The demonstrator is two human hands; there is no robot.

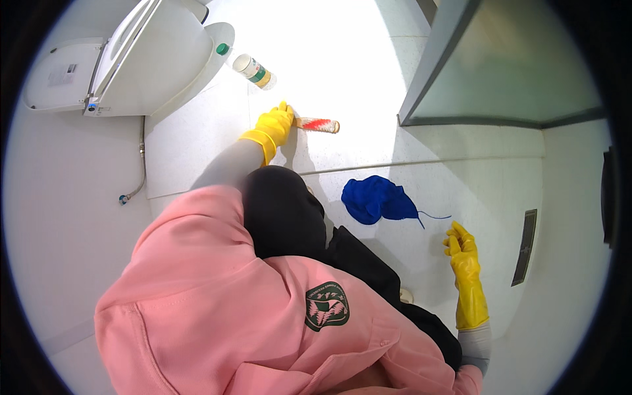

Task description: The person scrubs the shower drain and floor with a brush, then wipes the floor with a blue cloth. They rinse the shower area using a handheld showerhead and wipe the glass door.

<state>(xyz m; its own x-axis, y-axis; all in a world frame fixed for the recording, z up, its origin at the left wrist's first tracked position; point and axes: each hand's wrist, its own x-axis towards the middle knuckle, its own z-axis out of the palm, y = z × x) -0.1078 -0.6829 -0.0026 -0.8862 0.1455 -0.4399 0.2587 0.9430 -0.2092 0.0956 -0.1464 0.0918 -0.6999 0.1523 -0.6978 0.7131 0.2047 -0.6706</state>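
Observation:
My left hand point(271, 127), in a yellow rubber glove, grips the handle end of a scrub brush point(317, 125) low over the white floor. Red and white bristles cover the visible part of the brush; the fingers hide the rest of its handle. Also gloved in yellow, my right hand point(461, 249) hangs at the right with loosely bent fingers and nothing seen in it. A crumpled blue cloth point(377, 200) lies on the floor between the hands, its loose thread trailing toward the right fingers. Beyond the left hand, a clear plastic bottle point(256, 73) with a green cap lies on its side.
At the upper left stands a white toilet point(163, 64) with a braided water hose point(143, 158). A frosted glass panel point(503, 69) rises at the upper right. The floor has a narrow groove point(355, 168) and a drain grate point(524, 247) by the right wall.

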